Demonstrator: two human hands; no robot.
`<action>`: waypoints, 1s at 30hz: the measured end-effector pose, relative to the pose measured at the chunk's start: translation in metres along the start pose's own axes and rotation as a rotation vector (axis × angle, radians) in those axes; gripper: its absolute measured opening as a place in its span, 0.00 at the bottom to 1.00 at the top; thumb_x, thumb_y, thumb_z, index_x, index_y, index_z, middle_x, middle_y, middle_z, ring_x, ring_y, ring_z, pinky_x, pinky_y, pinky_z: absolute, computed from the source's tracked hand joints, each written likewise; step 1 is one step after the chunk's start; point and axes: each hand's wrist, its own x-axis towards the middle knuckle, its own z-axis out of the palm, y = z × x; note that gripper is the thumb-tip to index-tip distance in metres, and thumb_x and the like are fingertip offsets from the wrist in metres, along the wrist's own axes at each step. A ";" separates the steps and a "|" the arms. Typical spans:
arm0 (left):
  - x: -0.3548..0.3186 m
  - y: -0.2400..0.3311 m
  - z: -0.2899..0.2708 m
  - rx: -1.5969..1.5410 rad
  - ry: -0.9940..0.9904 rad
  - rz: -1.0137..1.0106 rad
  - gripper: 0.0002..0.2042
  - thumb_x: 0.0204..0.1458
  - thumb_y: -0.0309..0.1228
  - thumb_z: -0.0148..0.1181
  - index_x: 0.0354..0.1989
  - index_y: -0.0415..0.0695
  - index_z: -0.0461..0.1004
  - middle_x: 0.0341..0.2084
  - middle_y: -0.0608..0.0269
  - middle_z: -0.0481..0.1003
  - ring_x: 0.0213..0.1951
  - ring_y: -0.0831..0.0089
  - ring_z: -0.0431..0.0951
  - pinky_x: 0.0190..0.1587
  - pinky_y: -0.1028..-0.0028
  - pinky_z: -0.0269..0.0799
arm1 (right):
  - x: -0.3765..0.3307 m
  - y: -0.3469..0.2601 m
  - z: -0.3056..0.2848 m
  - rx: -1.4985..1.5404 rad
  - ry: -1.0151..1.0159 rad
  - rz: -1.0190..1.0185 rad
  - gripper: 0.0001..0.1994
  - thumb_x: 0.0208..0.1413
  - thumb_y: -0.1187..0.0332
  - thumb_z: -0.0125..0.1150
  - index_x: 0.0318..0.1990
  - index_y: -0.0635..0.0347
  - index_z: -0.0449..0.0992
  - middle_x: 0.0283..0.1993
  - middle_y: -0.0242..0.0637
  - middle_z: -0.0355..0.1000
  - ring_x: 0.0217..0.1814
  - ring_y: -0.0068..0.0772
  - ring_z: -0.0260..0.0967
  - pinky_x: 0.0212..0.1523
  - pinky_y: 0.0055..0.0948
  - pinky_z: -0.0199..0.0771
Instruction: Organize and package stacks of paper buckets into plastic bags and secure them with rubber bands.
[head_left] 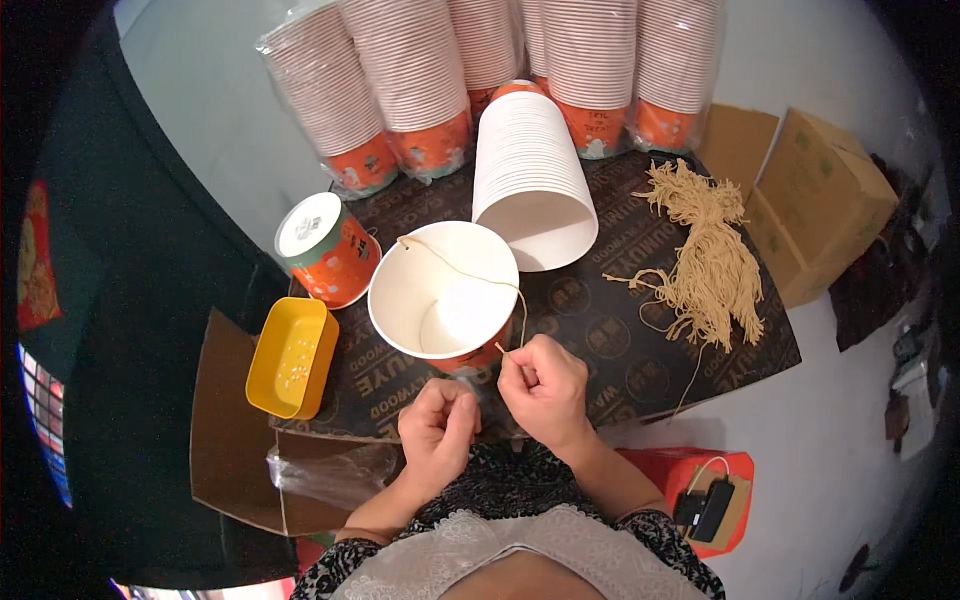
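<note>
An open white paper cup point(420, 285) with an orange outside stands on the dark board point(620, 350) in front of me. A tan string point(470, 272) is fixed at the cup's far rim and arcs over its mouth to the near right rim. My right hand point(545, 390) pinches the free end of that string just beside the cup's near edge. My left hand point(440, 425) is curled shut just below the cup, and what it holds is hidden.
A lying stack of white cups point(530, 170) points toward me. Bagged cup stacks point(410, 90) stand behind. An upturned orange cup point(325, 245) and a yellow tray point(292, 357) sit left, a bundle of tan strings point(705, 250) right, cardboard boxes point(820, 200) far right.
</note>
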 end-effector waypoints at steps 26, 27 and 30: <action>0.086 0.067 -0.044 0.431 -0.134 0.314 0.02 0.51 0.20 0.56 0.33 0.37 0.73 0.23 0.58 0.74 0.25 0.67 0.75 0.28 0.73 0.69 | 0.014 0.009 0.010 -0.031 0.028 -0.104 0.09 0.46 0.83 0.62 0.25 0.62 0.68 0.16 0.32 0.59 0.15 0.23 0.56 0.17 0.25 0.57; 0.101 0.074 -0.047 0.509 -0.284 0.336 0.04 0.51 0.21 0.56 0.35 0.37 0.74 0.27 0.56 0.74 0.28 0.63 0.76 0.31 0.71 0.70 | 0.015 0.008 0.011 -0.024 0.026 -0.108 0.09 0.46 0.83 0.62 0.25 0.62 0.68 0.16 0.32 0.59 0.15 0.23 0.56 0.17 0.25 0.57; 0.132 0.064 -0.046 0.643 -0.676 0.471 0.16 0.51 0.23 0.56 0.50 0.39 0.71 0.41 0.49 0.72 0.47 0.51 0.72 0.49 0.61 0.69 | 0.014 0.006 0.014 0.001 0.020 -0.111 0.08 0.46 0.82 0.63 0.25 0.62 0.68 0.16 0.32 0.60 0.15 0.23 0.56 0.18 0.26 0.58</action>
